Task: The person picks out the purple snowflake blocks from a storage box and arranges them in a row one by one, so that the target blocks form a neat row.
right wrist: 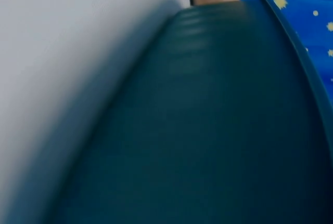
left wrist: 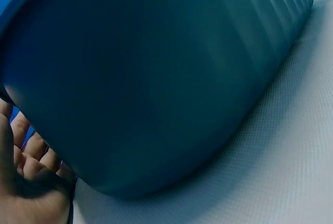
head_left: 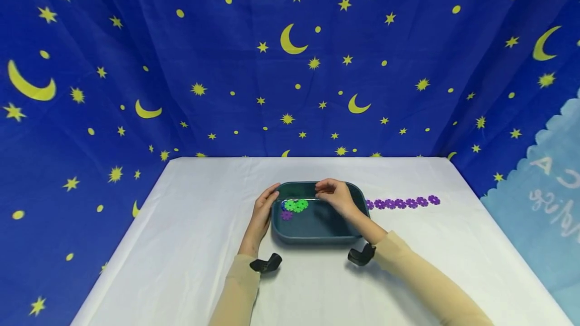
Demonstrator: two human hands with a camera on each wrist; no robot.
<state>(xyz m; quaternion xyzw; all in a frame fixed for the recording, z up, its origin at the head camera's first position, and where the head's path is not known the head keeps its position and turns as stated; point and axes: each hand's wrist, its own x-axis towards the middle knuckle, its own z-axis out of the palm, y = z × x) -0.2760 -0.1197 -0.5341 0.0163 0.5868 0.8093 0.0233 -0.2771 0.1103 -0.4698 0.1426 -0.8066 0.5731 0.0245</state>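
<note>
A dark teal plastic basin (head_left: 317, 240) stands on the table in the middle of the head view. My left hand (head_left: 261, 213) holds its left end, thumb at the rim and fingers along the outside. Above the basin's right part hovers my right hand (head_left: 337, 197), its fingers loosely bent and no piece visible between them. Green flower-shaped discs (head_left: 299, 206), a purple disc (head_left: 287, 216) and a partly hidden blue piece (head_left: 283, 206) lie at the basin's left side. Both wrist views are filled mostly by the basin's outer wall (left wrist: 156, 89); the right hand's fingers are out of sight there.
A straight row of several purple flower discs (head_left: 401, 204) runs rightward from the basin's right side. White cloth covers the table (head_left: 181, 245). Blue curtains (head_left: 254, 74) with yellow stars and moons surround it, and a light blue printed cloth (head_left: 539, 205) hangs at the right.
</note>
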